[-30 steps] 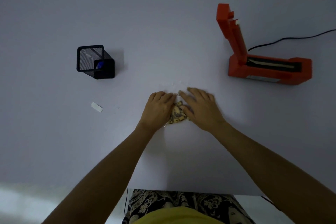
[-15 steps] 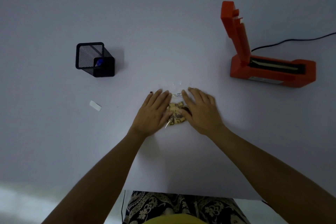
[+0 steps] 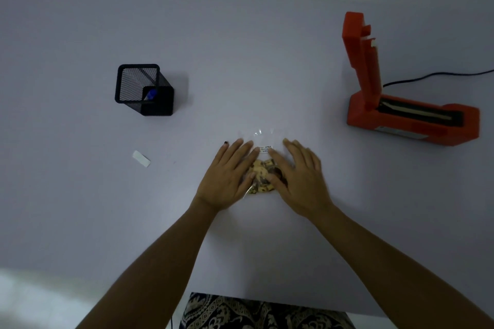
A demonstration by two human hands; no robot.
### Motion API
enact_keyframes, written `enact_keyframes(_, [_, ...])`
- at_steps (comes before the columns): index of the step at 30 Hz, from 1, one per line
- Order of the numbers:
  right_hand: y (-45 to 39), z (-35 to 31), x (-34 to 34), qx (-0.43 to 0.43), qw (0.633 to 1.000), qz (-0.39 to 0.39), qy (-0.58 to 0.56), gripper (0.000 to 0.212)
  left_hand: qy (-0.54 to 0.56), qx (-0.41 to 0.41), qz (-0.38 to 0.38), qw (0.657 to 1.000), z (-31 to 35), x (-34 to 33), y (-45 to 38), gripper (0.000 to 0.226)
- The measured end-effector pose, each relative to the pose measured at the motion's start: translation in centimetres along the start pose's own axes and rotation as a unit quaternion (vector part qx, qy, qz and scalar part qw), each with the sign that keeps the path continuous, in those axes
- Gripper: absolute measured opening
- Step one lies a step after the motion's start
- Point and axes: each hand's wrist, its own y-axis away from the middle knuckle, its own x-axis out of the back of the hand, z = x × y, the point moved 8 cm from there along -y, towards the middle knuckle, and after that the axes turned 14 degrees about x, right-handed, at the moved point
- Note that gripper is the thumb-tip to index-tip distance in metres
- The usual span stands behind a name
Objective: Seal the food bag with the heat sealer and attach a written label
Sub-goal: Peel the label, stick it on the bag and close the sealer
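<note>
At frame centre, the bag (image 3: 263,177) of snacks lies flat on the surface (image 3: 240,61), its label (image 3: 265,149) near the top edge. The left hand (image 3: 227,177) and right hand (image 3: 300,180) lie on either side, fingers spread flat, gripping nothing. The sealer (image 3: 401,104) stands open at right; a mesh cup (image 3: 144,89) and paper strip (image 3: 141,158) sit left.

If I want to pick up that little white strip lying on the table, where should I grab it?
The white strip lies flat and alone on the table, left of the left hand. It is long and thin, so probably pinch across its narrow width near one end, coming from above, and lift that end first.
</note>
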Motion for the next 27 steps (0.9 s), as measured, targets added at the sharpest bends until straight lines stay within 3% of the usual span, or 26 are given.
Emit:
enact_keyframes(5, [-0.48,-0.67,0.15,0.002,1.000,-0.025,0.012,0.057,0.004,0.000,-0.004,1.000,-0.02,-0.08,-0.03,0.056])
enact_keyframes(15, [-0.20,0.04,0.22,0.010,0.999,0.004,-0.037,0.057,0.017,-0.001,0.012,1.000,0.05,0.18,0.00,0.057])
enact_keyframes(27, [-0.51,-0.32,-0.43,-0.023,1.000,-0.005,-0.013,0.066,0.021,0.001,0.003,1.000,-0.05,0.06,0.00,0.056])
